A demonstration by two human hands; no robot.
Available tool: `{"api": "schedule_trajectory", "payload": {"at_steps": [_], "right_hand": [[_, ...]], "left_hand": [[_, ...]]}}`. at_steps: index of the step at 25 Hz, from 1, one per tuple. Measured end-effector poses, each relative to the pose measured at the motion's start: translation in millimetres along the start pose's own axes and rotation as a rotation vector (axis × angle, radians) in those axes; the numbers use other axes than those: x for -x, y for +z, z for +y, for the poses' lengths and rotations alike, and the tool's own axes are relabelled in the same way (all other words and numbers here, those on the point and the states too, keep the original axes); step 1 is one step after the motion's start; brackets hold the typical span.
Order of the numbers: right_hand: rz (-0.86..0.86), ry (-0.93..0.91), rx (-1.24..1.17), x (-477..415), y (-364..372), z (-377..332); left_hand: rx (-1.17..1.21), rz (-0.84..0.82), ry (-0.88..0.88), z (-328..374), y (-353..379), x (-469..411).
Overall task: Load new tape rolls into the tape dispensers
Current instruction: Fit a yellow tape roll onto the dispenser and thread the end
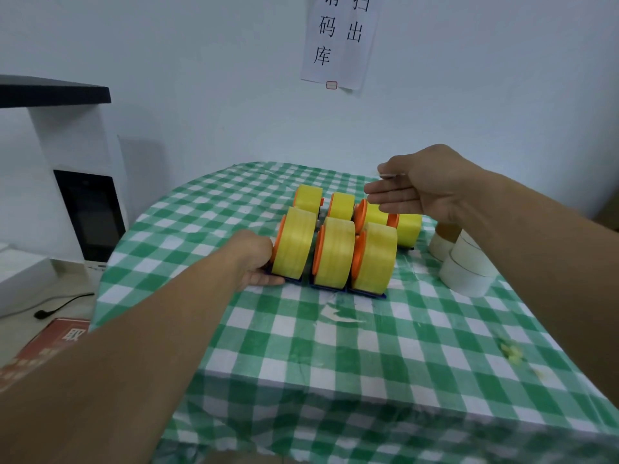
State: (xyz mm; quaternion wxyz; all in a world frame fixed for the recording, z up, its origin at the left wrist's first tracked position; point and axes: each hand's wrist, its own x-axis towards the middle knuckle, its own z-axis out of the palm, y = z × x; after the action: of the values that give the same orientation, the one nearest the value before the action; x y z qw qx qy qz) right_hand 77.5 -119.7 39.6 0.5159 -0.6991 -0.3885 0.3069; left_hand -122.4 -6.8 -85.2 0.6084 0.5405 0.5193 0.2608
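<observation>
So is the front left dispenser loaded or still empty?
Loaded. The front left dispenser carries a full yellow roll on its orange hub.

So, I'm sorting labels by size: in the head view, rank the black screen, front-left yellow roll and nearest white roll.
1. black screen
2. front-left yellow roll and nearest white roll: alike, not ranked.
</observation>
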Motion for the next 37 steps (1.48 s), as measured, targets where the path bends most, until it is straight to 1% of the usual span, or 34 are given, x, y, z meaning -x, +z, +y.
{"api": "schedule_trajectory", "payload": {"at_steps": [12,21,28,30,31,32,33,34,35,36,37], "right_hand": [[-0.044,0.003,0.01,0.4,5.7,1.5],[-0.06,-0.006,0.001,3.1,8.7,2.1],[-0.065,-0.011,-0.017,6.6,9.7,2.4],[-0.065,-0.019,-0.023,9.2,8.7,1.2],[-0.063,-0.024,-0.025,10.9,8.0,0.6],[-0.059,-0.029,-0.026,12.8,7.2,0.5],[-0.053,-0.036,-0.027,15.0,6.5,0.7],[-0.047,-0.046,-0.027,17.4,5.4,1.3],[-0.04,-0.061,-0.028,20.4,3.8,2.6],[-0.034,-0.081,-0.024,23.7,2.0,4.2],[-0.028,-0.104,-0.012,28.0,0.1,6.1]], "left_hand": [[0.013,-0.006,0.001,0.6,3.1,3.9],[-0.161,0.038,-0.02,-2.2,-4.0,1.6],[-0.149,0.046,-0.054,-0.6,-9.0,6.9],[-0.146,0.095,-0.053,-0.5,-14.0,2.4],[-0.17,0.163,-0.015,0.1,-17.0,-0.3],[-0.215,0.269,0.053,2.9,-19.1,-0.7],[-0.26,0.395,0.155,7.8,-19.6,1.0],[-0.254,0.49,0.293,14.8,-15.6,8.9],[-0.199,0.512,0.439,24.1,-6.4,23.0],[-0.11,0.459,0.561,34.0,6.3,41.9],[-0.023,0.345,0.633,43.5,21.1,61.7]]}}
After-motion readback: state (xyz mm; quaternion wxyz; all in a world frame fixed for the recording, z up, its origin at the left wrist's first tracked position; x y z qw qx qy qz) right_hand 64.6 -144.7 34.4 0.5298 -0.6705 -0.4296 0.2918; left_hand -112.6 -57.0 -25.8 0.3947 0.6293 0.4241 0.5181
